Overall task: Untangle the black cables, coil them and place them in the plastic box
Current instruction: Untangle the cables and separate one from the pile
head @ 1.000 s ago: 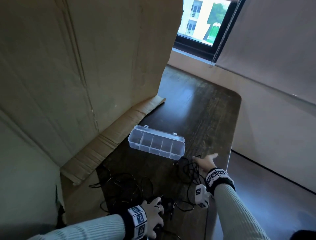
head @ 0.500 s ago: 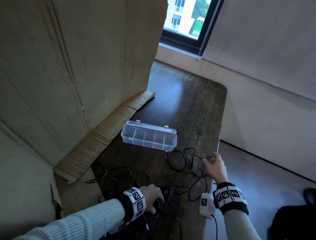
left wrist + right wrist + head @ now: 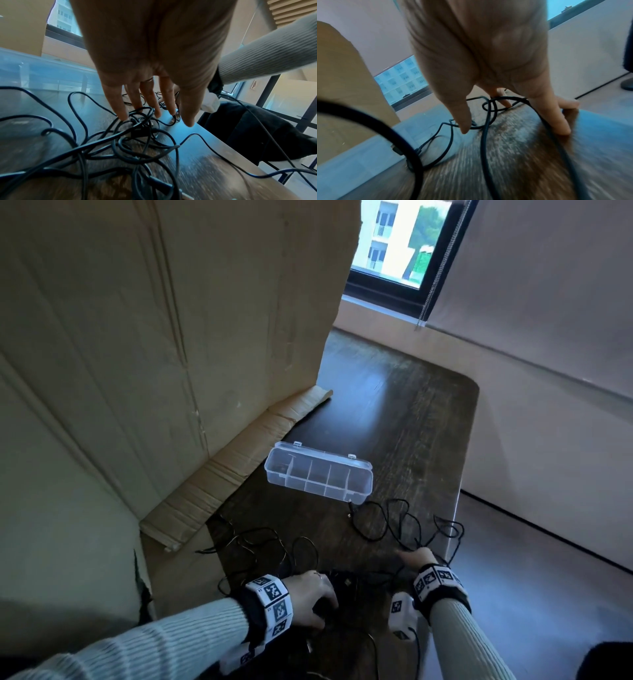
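Black cables (image 3: 397, 523) lie in two loose masses on the dark wooden table (image 3: 411, 419): one knot at the lower centre of the head view, under the left hand (image 3: 310, 599), and a sprawl of loops at lower right, just in front of the right hand (image 3: 416, 558). In the left wrist view the left hand's fingers (image 3: 118, 104) are straight and spread, tips down into the knot, pinning it and clamping nothing. The right hand is likewise spread in its wrist view, fingers (image 3: 547, 116) planted on the wood with a strand running beside them and the thumb down among thinner loops; no strand is plainly pinched. The plastic box (image 3: 320, 474) sits lid-open at mid-frame, just beyond the right-hand loops, its compartments holding no cable. Several risks follow, to my judgement. Some loops at lower right hang over the table's edge, so a sideways drag could pull more cable off. Drawing the two masses apart while the left hand only presses could tighten the knot, since the strands cross many times. A plug end lies right beside the box, and a tug on that strand could skid the light box across the smooth top. Spread fingers may also snag inside a loop when lifted.
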`<state>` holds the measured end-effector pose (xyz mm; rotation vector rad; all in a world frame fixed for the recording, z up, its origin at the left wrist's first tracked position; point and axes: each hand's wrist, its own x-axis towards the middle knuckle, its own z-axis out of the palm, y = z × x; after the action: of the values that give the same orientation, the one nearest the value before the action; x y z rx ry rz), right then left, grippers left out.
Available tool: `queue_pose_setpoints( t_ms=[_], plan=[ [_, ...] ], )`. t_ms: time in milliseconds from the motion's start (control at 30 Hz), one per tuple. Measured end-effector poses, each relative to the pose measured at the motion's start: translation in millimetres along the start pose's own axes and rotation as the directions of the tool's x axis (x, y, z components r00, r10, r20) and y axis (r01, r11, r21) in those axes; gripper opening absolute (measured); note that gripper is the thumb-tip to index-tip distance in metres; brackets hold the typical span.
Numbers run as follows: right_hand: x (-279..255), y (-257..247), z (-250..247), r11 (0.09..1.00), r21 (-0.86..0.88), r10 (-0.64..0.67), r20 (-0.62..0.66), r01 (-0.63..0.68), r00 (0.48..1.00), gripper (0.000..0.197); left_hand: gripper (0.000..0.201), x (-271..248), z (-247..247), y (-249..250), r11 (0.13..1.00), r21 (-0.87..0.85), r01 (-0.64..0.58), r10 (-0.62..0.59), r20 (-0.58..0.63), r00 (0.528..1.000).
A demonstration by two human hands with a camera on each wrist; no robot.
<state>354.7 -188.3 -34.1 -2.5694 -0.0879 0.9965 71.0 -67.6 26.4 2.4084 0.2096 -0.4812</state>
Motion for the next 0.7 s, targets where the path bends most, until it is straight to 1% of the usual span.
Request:
queue_pose_setpoints(
  t_ms=[33, 67, 133, 167, 200, 233, 300, 367, 400, 433, 467, 500, 533, 567, 600, 633, 667, 700],
  plan=[
    [-3.8, -8.7, 1.0, 0.999, -0.049, -0.016, -0.022, 0.015, 1.0, 0.075, 0.042, -2.5, 1.1, -0.5, 1.0, -0.007, -0.008, 0.008, -0.012, 1.0],
    [-4.7, -16.2, 2.8, 0.996, -0.068, -0.062, -0.069, 0.057, 0.996, 0.071, 0.041, -4.3, 1.9, -1.9, 1.0, -0.008, -0.015, 0.015, -0.022, 1.0],
    [-10.5, -30.7, 5.5, 0.979, -0.153, -0.155, -0.1, 0.138, 0.983, 0.069, 0.041, -6.7, 2.8, -4.4, 1.0, -0.018, -0.025, 0.024, -0.037, 0.999],
    [-14.9, -36.6, 4.2, 0.955, -0.237, -0.197, -0.069, 0.176, 0.978, 0.067, 0.04, -7.4, 2.7, -5.1, 0.999, -0.023, -0.025, 0.024, -0.038, 0.999],
    [-17.7, -42.3, 3.8, 0.919, -0.336, -0.231, -0.036, 0.206, 0.972, 0.062, 0.04, -8.1, 2.4, -6.0, 0.999, -0.023, -0.023, 0.022, -0.042, 0.999],
    [-18.6, -45.2, 1.6, 0.894, -0.398, -0.233, -0.019, 0.206, 0.972, 0.052, 0.04, -8.5, 1.8, -6.6, 1.0, -0.024, -0.02, 0.019, -0.041, 0.999],
    [-27.8, -50.6, -8.2, 0.865, -0.426, -0.301, -0.015, 0.266, 0.954, 0.033, 0.039, -7.9, 1.6, -9.1, 0.999, -0.031, -0.012, 0.011, -0.044, 0.999],
    [-33.0, -56.1, -25.7, 0.859, -0.37, -0.399, -0.05, 0.354, 0.916, 0.029, 0.039, -7.6, 0.1, -8.3, 0.999, -0.029, -0.013, 0.012, -0.048, 0.999],
    [-35.2, -59.6, -35.7, 0.866, -0.298, -0.448, -0.109, 0.401, 0.887, 0.03, 0.038, -7.2, -0.5, -7.6, 0.999, -0.029, -0.018, 0.016, -0.047, 0.999],
    [-42.1, -65.1, -47.4, 0.872, -0.192, -0.483, -0.199, 0.449, 0.853, 0.032, 0.038, -6.1, -1.3, -7.1, 0.999, -0.035, -0.027, 0.026, -0.044, 0.999],
    [-50.0, -70.3, -57.3, 0.861, -0.073, -0.499, -0.31, 0.503, 0.809, 0.032, 0.037, -4.9, -1.9, -6.8, 0.999, -0.036, -0.035, 0.033, -0.041, 0.999],
    [-57.5, -74.3, -65.0, 0.824, 0.019, -0.505, -0.426, 0.566, 0.75, 0.031, 0.037, -4.3, -2.4, -6.2, 0.999, -0.03, -0.038, 0.037, -0.038, 0.999],
    [-61.1, -77.1, -69.1, 0.781, 0.07, -0.506, -0.513, 0.621, 0.694, 0.028, 0.037, -3.5, -2.5, -5.6, 0.999, -0.023, -0.034, 0.033, -0.033, 0.999],
    [-62.6, -78.1, -69.5, 0.747, 0.085, -0.521, -0.54, 0.659, 0.661, 0.026, 0.037, -2.8, -2.8, -5.0, 0.999, -0.021, -0.028, 0.028, -0.029, 0.999],
    [-61.0, -77.2, -66.4, 0.751, 0.088, -0.527, -0.518, 0.655, 0.674, 0.026, 0.038, -2.0, -2.5, -5.1, 1.0, -0.024, -0.018, 0.017, -0.026, 1.0],
    [-55.9, -74.6, -60.1, 0.789, 0.076, -0.521, -0.444, 0.61, 0.729, 0.027, 0.038, -1.4, -2.4, -5.2, 1.0, -0.025, -0.01, 0.009, -0.026, 1.0],
    [-46.7, -69.6, -52.0, 0.853, 0.049, -0.477, -0.332, 0.52, 0.813, 0.031, 0.039, -0.9, -2.7, -4.7, 1.0, -0.025, 0.0, 0.0, -0.024, 1.0],
    [-39.9, -64.2, -44.1, 0.907, -0.001, -0.41, -0.216, 0.42, 0.886, 0.036, 0.04, -0.6, -3.0, -4.4, 1.0, -0.021, 0.006, -0.006, -0.015, 1.0]
  ],
)
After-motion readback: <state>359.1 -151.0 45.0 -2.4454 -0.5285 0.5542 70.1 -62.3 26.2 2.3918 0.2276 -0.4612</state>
